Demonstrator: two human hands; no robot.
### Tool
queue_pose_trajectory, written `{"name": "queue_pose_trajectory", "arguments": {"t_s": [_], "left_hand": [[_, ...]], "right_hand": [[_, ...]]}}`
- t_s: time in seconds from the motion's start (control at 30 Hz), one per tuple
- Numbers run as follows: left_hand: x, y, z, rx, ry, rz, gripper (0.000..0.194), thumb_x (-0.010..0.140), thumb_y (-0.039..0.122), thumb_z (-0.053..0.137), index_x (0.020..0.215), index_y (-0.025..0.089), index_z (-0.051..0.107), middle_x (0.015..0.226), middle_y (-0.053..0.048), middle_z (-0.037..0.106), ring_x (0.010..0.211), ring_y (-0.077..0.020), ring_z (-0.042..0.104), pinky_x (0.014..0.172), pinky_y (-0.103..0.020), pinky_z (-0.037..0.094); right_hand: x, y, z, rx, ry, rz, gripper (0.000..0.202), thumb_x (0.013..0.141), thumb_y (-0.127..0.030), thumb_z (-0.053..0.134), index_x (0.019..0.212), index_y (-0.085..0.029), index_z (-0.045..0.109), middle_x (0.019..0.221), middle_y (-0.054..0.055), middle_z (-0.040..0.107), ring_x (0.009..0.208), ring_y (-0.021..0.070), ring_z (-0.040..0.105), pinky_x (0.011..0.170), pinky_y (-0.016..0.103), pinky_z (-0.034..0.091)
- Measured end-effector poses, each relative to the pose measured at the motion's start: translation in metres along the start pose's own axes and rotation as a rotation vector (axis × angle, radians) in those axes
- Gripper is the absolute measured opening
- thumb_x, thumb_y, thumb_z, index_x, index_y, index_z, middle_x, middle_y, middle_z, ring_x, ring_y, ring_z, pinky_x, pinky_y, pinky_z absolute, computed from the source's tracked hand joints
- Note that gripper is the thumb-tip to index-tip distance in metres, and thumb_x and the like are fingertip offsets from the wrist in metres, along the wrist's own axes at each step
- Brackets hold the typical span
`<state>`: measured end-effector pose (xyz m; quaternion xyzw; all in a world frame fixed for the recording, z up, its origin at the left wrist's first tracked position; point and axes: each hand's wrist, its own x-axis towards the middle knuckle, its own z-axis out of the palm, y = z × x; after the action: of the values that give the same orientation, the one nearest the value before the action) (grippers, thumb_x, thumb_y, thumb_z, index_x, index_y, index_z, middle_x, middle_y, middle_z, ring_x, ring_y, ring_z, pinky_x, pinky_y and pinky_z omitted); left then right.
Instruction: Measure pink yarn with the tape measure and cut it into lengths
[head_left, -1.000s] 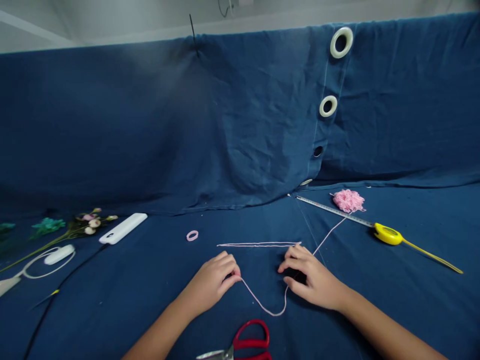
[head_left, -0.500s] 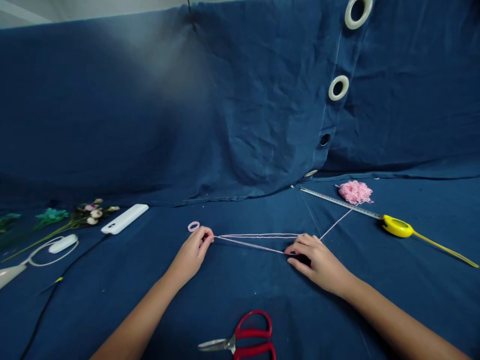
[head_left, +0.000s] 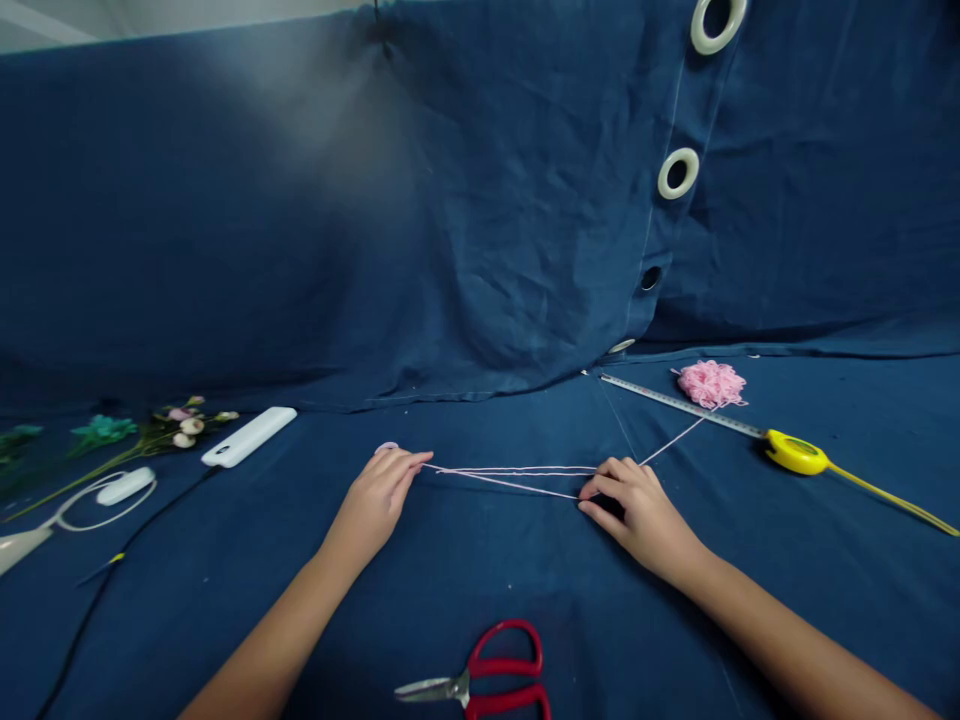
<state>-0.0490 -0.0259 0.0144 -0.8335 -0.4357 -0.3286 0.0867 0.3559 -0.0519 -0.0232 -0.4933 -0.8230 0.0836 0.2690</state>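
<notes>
Between my hands, several strands of pale pink yarn [head_left: 517,470] run side by side just over the blue cloth. At their left end my left hand [head_left: 381,492] is closed, thumb and fingers pinching the yarn. My right hand [head_left: 634,510] grips the yarn's right end, thumb and fingertips drawn together; part of the strands is hidden under it. From behind that hand a single strand leads up to a loose pink yarn bundle [head_left: 711,384]. A small pink ring [head_left: 387,446] shows only partly behind my left hand.
Red-handled scissors [head_left: 506,668] lie near the front edge. At right, a yellow tape measure [head_left: 796,453] has its blade [head_left: 682,405] pulled out beside the bundle. Artificial flowers [head_left: 187,428], a white device [head_left: 250,437] and a black cable [head_left: 94,605] are at left. A blue curtain [head_left: 450,220] hangs behind.
My left hand has shifted slightly up and its fingers are straighter, now partly covering the pink ring. The lower strand in my right hand has risen a little.
</notes>
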Motion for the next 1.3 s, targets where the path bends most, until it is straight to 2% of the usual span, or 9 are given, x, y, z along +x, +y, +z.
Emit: {"name": "queue_pose_trajectory", "arguments": {"t_s": [0.13, 0.4, 0.53, 0.73, 0.87, 1.0, 1.13, 1.3], "left_hand": [[0.001, 0.002, -0.003, -0.032, 0.006, -0.032, 0.023, 0.107, 0.025, 0.047, 0.111, 0.022, 0.069, 0.103, -0.006, 0.071, 0.106, -0.0237, 0.064, 0.098, -0.038, 0.047], [0.002, 0.004, -0.004, -0.049, 0.087, -0.186, 0.023, 0.107, 0.031, 0.046, 0.107, 0.022, 0.068, 0.106, -0.006, 0.070, 0.107, -0.0232, 0.063, 0.098, -0.036, 0.047], [0.002, 0.003, 0.000, -0.059, 0.021, -0.232, 0.025, 0.106, 0.038, 0.047, 0.103, 0.023, 0.067, 0.104, -0.007, 0.070, 0.107, -0.0254, 0.062, 0.097, -0.038, 0.047], [0.001, 0.004, 0.008, -0.094, -0.101, -0.216, 0.029, 0.105, 0.043, 0.047, 0.097, 0.024, 0.067, 0.100, -0.005, 0.072, 0.100, -0.0249, 0.064, 0.108, -0.043, 0.042], [0.002, 0.004, 0.014, -0.100, -0.133, -0.209, 0.028, 0.105, 0.042, 0.048, 0.097, 0.024, 0.069, 0.100, -0.005, 0.073, 0.098, -0.0248, 0.065, 0.099, -0.041, 0.045], [0.007, 0.003, 0.022, -0.070, -0.146, -0.199, 0.026, 0.102, 0.042, 0.054, 0.092, 0.023, 0.069, 0.093, -0.004, 0.072, 0.092, -0.0240, 0.064, 0.098, -0.041, 0.043], [0.014, 0.000, 0.026, -0.040, -0.176, -0.178, 0.026, 0.100, 0.042, 0.057, 0.088, 0.024, 0.071, 0.091, -0.004, 0.072, 0.091, -0.0237, 0.062, 0.086, -0.036, 0.045], [0.014, -0.006, 0.024, -0.032, -0.213, -0.138, 0.029, 0.101, 0.045, 0.055, 0.093, 0.026, 0.076, 0.098, -0.004, 0.074, 0.096, -0.0236, 0.063, 0.093, -0.039, 0.043]], "right_hand": [[0.000, 0.002, 0.001, -0.032, 0.041, 0.031, 0.015, 0.100, -0.038, 0.064, 0.112, -0.032, 0.071, 0.107, 0.006, 0.065, 0.099, 0.0253, 0.059, 0.085, 0.042, 0.044], [0.000, 0.010, -0.002, -0.059, 0.064, 0.047, 0.011, 0.101, -0.030, 0.059, 0.097, -0.027, 0.068, 0.106, 0.005, 0.065, 0.098, 0.0244, 0.058, 0.086, 0.040, 0.042], [0.002, 0.021, -0.007, -0.060, 0.045, 0.032, 0.015, 0.104, -0.030, 0.053, 0.096, -0.026, 0.065, 0.104, 0.006, 0.065, 0.097, 0.0239, 0.057, 0.085, 0.039, 0.041], [0.003, 0.034, -0.013, -0.070, 0.087, 0.082, 0.017, 0.101, -0.032, 0.053, 0.091, -0.024, 0.064, 0.094, 0.005, 0.067, 0.091, 0.0240, 0.058, 0.082, 0.039, 0.038], [0.004, 0.035, -0.011, -0.061, 0.109, 0.111, 0.015, 0.099, -0.030, 0.054, 0.090, -0.024, 0.063, 0.090, 0.003, 0.068, 0.088, 0.0232, 0.058, 0.081, 0.038, 0.036], [0.004, 0.035, -0.011, -0.086, 0.118, 0.141, 0.014, 0.097, -0.028, 0.055, 0.087, -0.023, 0.063, 0.088, 0.003, 0.067, 0.087, 0.0230, 0.057, 0.079, 0.036, 0.035], [0.003, 0.039, -0.012, -0.109, 0.127, 0.153, 0.012, 0.095, -0.027, 0.057, 0.086, -0.023, 0.064, 0.088, 0.003, 0.066, 0.087, 0.0232, 0.057, 0.079, 0.036, 0.034], [0.003, 0.040, -0.013, -0.118, 0.121, 0.164, 0.011, 0.093, -0.025, 0.058, 0.084, -0.023, 0.065, 0.089, 0.003, 0.065, 0.089, 0.0237, 0.057, 0.079, 0.035, 0.035]]}}
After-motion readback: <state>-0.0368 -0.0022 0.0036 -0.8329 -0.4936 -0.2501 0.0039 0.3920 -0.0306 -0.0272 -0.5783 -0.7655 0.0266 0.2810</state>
